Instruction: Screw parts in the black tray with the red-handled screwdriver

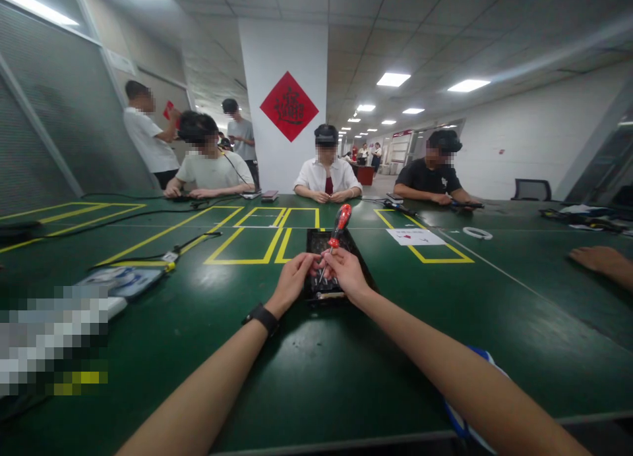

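My right hand is closed around the shaft of a red-handled screwdriver, which stands tilted with its handle up and its tip down in a black tray-like device on the green table. My left hand, with a black band at the wrist, rests on the left edge of that black device, fingers curled and pinched near the screwdriver tip. What lies under the fingertips is too small to make out.
Three people sit across the table, others stand at the back left. Yellow tape rectangles mark the table. A white paper, a tape ring, cables and a device lie around. Another person's hand rests at right.
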{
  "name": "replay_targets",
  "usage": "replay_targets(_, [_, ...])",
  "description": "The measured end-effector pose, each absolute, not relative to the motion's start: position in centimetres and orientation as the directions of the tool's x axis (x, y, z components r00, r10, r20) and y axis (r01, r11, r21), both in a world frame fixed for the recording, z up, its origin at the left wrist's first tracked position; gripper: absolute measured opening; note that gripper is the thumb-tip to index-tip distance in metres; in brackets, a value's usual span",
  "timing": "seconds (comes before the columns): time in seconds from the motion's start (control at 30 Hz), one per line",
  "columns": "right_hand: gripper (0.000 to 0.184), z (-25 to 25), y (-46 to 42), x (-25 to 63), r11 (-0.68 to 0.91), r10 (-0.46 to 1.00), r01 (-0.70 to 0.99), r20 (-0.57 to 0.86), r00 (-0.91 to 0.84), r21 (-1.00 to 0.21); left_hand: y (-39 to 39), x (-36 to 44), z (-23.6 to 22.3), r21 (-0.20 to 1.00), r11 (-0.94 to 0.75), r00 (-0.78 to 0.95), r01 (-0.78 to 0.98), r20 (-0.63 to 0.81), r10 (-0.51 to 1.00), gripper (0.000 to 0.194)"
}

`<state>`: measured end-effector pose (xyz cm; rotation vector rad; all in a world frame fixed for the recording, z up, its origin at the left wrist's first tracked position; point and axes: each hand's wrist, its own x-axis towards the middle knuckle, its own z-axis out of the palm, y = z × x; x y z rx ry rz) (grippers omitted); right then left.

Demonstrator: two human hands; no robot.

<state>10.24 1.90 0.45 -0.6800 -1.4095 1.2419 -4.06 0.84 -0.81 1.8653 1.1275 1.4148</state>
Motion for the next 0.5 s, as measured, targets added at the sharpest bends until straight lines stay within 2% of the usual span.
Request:
replay_targets(0.1, [0.026,0.0,1.7,10.4,0.348,0.91,-0.177,0.377,-0.172,-0.921,0.6,-3.8,-0.6,0.848,-0.475,0.236,0.234,0.425,0.874,0.033])
replay_targets(0.27, [0.027,0.0,1.7,10.7,0.412,0.89,-0.182,0.437,-0.13,-0.893,1.2,-4.1,-1.0,0.879,-0.429,0.353,0.209,0.342,0.871,0.029])
replay_targets(0.5, [0.03,0.6,1.7,11.4,0.431,0.826,-0.191,0.471,-0.311,-0.882,1.8,-4.7,-1.0,0.892,-0.418,0.454,0.17,0.305,0.837,0.025])
